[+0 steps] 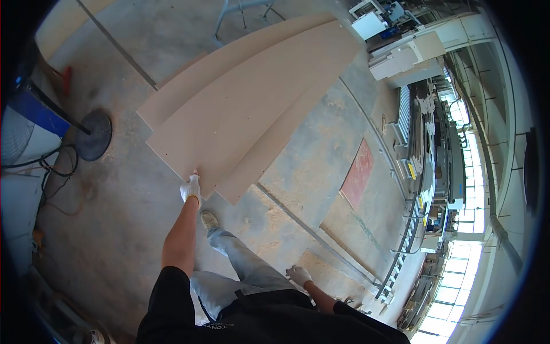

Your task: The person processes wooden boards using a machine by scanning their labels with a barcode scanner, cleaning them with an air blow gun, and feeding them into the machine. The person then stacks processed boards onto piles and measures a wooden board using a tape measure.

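My left hand (191, 188), in a white work glove with bare fingertips, grips the near edge of a large beige board (229, 109). The fingertips lie on top of the board; the underside of the grip is hidden. That board overlaps other long boards, one showing along its left side (172, 92) and another along its right (258, 166). They stretch away from me across the floor. My right hand (299, 276), also gloved, hangs beside my right leg. Its fingers are loosely bent and apart, with nothing visible in them.
A pedestal fan's round base (93, 135) stands at left, with black cables (71, 163) nearby. A red panel (358, 172) lies on the dusty floor at right. Further off are a roller conveyor (403, 117), stacked boards (395, 62) and a metal stand (243, 8).
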The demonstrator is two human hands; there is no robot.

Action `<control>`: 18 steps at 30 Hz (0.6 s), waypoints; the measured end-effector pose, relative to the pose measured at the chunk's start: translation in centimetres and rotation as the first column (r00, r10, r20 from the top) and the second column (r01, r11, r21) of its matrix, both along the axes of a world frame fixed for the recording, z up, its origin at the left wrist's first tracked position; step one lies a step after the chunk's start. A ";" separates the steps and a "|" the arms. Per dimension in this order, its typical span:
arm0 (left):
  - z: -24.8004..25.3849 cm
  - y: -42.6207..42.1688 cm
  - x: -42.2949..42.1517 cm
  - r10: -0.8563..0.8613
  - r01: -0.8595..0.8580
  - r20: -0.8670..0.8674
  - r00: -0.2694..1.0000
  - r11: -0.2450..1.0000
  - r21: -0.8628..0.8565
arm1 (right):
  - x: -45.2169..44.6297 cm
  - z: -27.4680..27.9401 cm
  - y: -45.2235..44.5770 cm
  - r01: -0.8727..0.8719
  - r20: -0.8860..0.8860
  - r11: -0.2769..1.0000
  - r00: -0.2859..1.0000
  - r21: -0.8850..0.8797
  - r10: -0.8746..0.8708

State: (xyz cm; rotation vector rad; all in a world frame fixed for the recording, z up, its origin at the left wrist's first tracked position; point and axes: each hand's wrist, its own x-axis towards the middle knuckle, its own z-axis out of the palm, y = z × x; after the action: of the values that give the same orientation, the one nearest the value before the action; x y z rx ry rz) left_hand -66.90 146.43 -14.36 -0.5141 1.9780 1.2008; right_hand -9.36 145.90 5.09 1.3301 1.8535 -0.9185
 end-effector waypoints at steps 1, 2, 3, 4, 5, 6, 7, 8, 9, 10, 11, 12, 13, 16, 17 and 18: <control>0.7 -1.5 0.7 -0.007 0.007 0.011 1.000 1.000 -0.016 | -3.5 2.2 0.6 0.297 0.010 0.955 0.955 -0.001 -0.297; 2.3 -3.1 1.6 0.002 -0.001 0.015 1.000 1.000 -0.025 | -3.1 -0.1 2.4 -0.059 -0.027 0.992 0.998 0.108 0.062; 4.1 -5.1 2.9 0.006 -0.006 0.017 1.000 0.999 -0.035 | -2.0 -2.9 3.8 -0.394 -0.022 0.891 0.912 0.225 0.409; 6.4 -7.3 4.1 0.020 -0.020 -0.018 1.000 0.999 -0.049 | -3.7 -2.5 4.4 -0.242 -0.089 0.918 0.955 0.315 0.282; 8.7 -10.2 5.5 0.030 -0.033 -0.051 0.998 0.997 -0.066 | -6.5 -1.3 5.9 -0.077 -0.167 0.920 0.974 0.384 0.151; 10.2 -13.5 6.8 0.059 -0.062 -0.046 0.997 0.996 -0.065 | -9.8 1.6 6.1 -0.002 -0.194 0.901 0.976 0.434 0.096; 11.8 -17.0 8.1 0.093 -0.096 -0.041 0.995 0.993 -0.068 | -12.0 2.2 6.6 -0.015 -0.206 0.855 0.968 0.518 0.142; 13.0 -21.3 9.3 0.090 -0.097 -0.060 0.994 0.988 -0.119 | -14.3 3.4 7.2 0.005 -0.249 0.860 0.958 0.510 0.143; 14.0 -25.4 10.8 0.091 -0.103 -0.074 0.993 0.980 -0.169 | -17.4 5.8 6.9 0.000 -0.238 0.842 0.959 0.540 0.153; 15.3 -30.3 12.5 0.105 -0.119 -0.081 0.991 0.976 -0.180 | -19.2 6.7 6.9 0.045 -0.330 0.872 0.934 0.488 0.137; 16.5 -35.4 14.3 0.170 -0.183 -0.119 0.978 0.977 -0.108 | -21.9 8.4 6.0 0.037 -0.328 0.846 0.930 0.532 0.165; 18.0 -41.2 16.4 0.239 -0.248 -0.148 0.960 0.968 -0.045 | -23.8 8.0 5.4 0.004 -0.383 0.784 0.874 0.621 0.299; 19.7 -47.2 18.1 0.246 -0.266 -0.178 0.953 0.959 -0.096 | -25.7 6.5 5.3 -0.023 -0.434 0.788 0.824 0.616 0.364; 25.9 -67.2 24.5 0.245 -0.294 -0.222 0.944 0.929 -0.226 | -32.8 7.6 1.0 -0.181 -0.363 0.600 0.649 0.779 0.668; 25.4 -75.3 28.1 0.357 -0.402 -0.281 0.891 0.908 -0.122 | -35.5 8.9 -1.1 -0.202 -0.331 0.524 0.578 0.827 0.746; 29.4 -80.9 31.0 0.375 -0.453 -0.309 0.874 0.859 -0.240 | -38.5 9.2 -2.5 -0.205 -0.299 0.445 0.496 0.872 0.815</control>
State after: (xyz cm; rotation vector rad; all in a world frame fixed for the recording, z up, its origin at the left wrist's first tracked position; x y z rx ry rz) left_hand -35.95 65.51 14.99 -1.0407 2.3712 1.2685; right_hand -47.86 143.43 14.25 0.5238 3.2961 -0.1955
